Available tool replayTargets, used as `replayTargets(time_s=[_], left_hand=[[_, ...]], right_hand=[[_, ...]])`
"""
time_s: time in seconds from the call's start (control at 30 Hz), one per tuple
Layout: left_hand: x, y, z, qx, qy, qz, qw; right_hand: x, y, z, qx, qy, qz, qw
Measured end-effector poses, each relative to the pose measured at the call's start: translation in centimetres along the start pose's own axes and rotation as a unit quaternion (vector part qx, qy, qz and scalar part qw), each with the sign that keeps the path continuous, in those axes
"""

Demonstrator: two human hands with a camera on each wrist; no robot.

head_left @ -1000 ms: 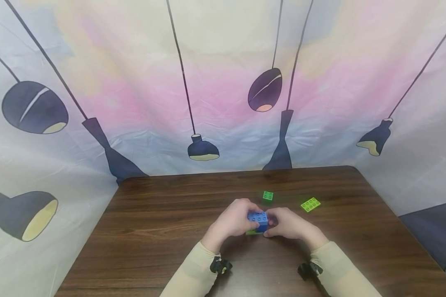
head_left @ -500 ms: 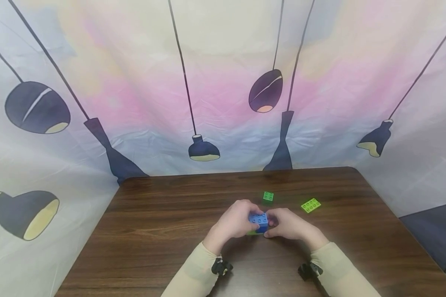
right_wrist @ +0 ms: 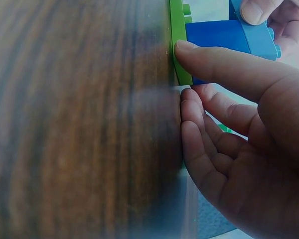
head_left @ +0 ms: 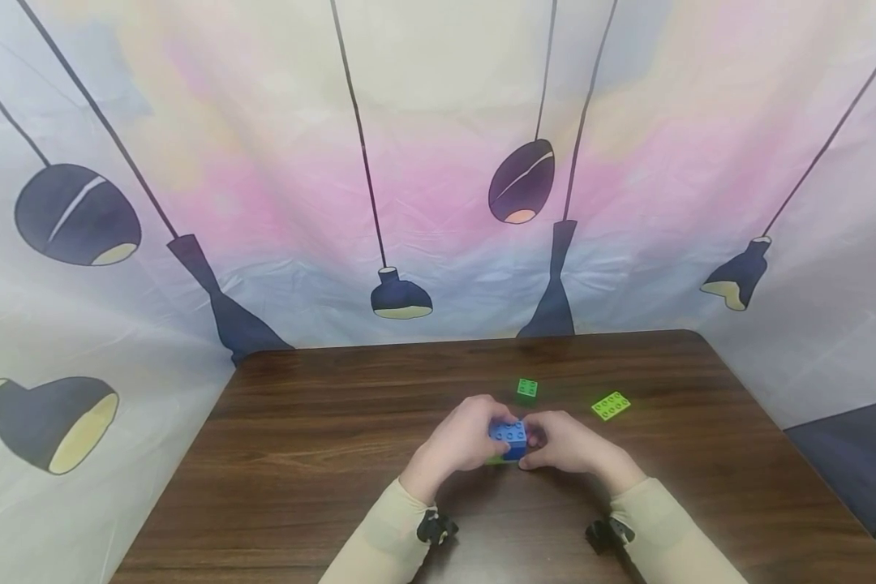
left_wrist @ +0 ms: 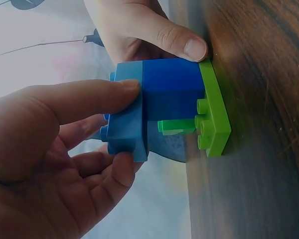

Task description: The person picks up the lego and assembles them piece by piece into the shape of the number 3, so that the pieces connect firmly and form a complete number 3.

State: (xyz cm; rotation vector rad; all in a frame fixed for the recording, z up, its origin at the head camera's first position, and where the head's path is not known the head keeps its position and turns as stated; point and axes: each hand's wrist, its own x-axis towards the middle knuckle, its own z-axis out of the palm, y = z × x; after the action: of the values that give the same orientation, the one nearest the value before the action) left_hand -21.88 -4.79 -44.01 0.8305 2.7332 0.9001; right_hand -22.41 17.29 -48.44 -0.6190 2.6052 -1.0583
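A light blue building brick [left_wrist: 124, 119] sits on a dark blue brick [left_wrist: 172, 82], which stands on a lime green plate [left_wrist: 217, 112] lying on the table. The light blue brick overhangs the dark one on one side. My left hand [head_left: 461, 436] pinches the light blue brick between thumb and fingers. On the other side, my right hand [head_left: 568, 442] holds the plate's end and the lower part of the dark blue brick, thumb in front. The right wrist view shows the right thumb [right_wrist: 214, 62] against the plate's edge; its other fingers curl behind, their contact partly hidden.
Beyond the hands a small green brick [head_left: 528, 388] lies on the brown wooden table [head_left: 321, 422]. A loose lime green plate [head_left: 611, 405] lies farther right. Behind the table hangs a cloth [head_left: 438, 178] printed with lamps.
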Motion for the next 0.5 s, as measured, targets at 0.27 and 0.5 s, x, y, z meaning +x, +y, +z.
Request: replayTargets(time_s=[0.27, 0.5], left_hand=[[0.12, -0.14, -0.10, -0.005, -0.003, 0.005, 1.0000], [0.03, -0.26, -0.04, -0.009, -0.003, -0.001, 1.0000]], right_hand=[[0.02, 0.12, -0.07, 0.000, 0.002, 0.001, 1.0000], [0.07, -0.03, -0.04, 0.002, -0.001, -0.001, 1.0000]])
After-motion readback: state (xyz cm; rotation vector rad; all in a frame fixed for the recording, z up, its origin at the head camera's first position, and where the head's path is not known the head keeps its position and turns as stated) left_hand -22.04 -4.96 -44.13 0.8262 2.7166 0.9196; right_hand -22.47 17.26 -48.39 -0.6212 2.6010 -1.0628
